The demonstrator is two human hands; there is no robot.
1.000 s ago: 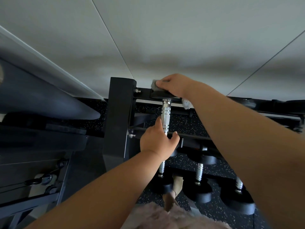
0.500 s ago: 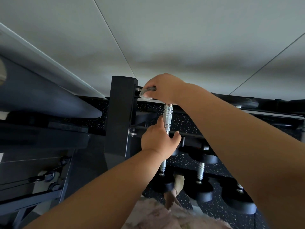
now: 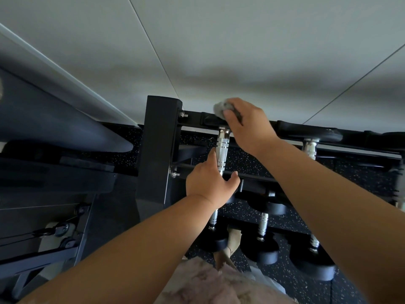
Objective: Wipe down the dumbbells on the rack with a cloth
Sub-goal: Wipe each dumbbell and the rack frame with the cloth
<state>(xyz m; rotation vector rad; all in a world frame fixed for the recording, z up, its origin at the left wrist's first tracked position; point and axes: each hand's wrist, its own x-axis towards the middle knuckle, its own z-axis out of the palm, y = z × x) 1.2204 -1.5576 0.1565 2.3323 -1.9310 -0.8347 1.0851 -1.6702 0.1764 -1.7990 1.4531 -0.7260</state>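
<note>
first dumbbell: the first dumbbell lies on the top shelf of the rack, at the rack's left end, just beside the left post.
right hand: the right hand grips a bunched grey cloth. it presses the cloth on the far black head of that dumbbell, at the back edge of the rack.
left hand: the left hand rests on the shiny handle. the forefinger is straight along one side and the thumb is spread on the other. the other fingers are hidden, so it looks more like steadying than gripping.
how the dumbbell will handle: i think it is heavy and hard. the heads look round, so it could roll on the shelf when rubbed. the rough middle of the handle looks like the best place to hold it. the smooth rings look slippery.
how the cloth will handle: it looks soft, light and floppy. it is best kept bunched in the hand so no corner drags.
dumbbells counted: two on the top shelf, the first and a second top dumbbell. three lower dumbbells sit on the shelf below. that makes five. a blurred shape at the rack's right end may be one more, but i cannot tell.
cloths counted: one.
hands counted: two, both at the same dumbbell.
</note>
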